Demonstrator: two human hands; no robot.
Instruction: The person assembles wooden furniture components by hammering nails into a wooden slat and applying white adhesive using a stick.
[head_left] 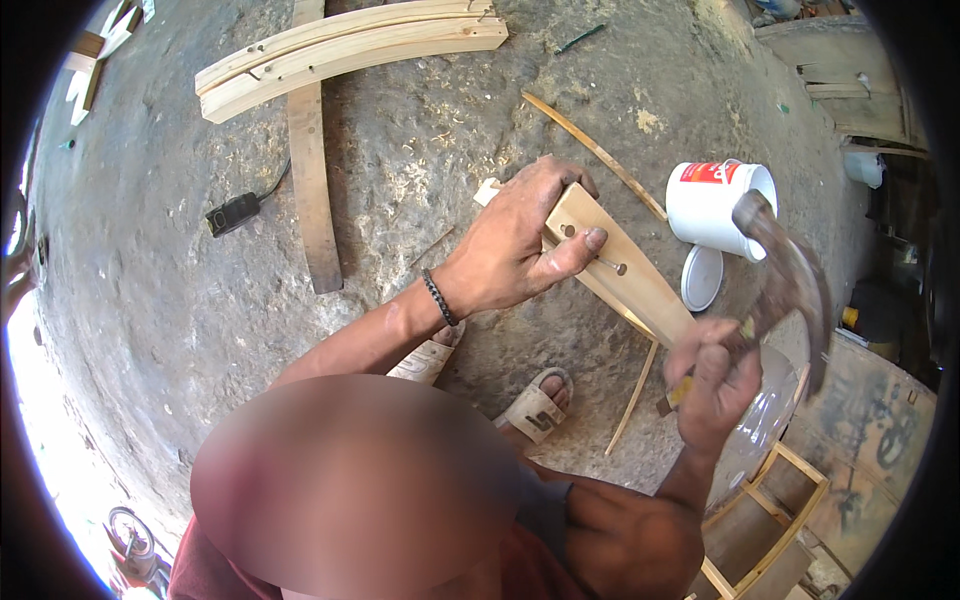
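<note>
My left hand (515,245) is closed around the far end of a pale wooden block (640,280), its thumb lying over the near face. A nail (621,268) sticks partly out of the block beside the thumb. Another nail head (568,231) shows near the end. My right hand (712,385) is wrapped around the handle of a claw hammer (795,265), to the right of the block. Motion blurs the hammer, whose head is raised clear of the nails. The block's near end lies close to the right hand, which partly hides it.
Joined wooden beams (350,50) with protruding nails lie across a plank (315,190) at the far left. A black box with a cable (233,214) is nearby. At right are a tipped white bucket (705,205), its lid (703,278) and a wooden frame (815,490). Thin wood strips (590,145) lie about.
</note>
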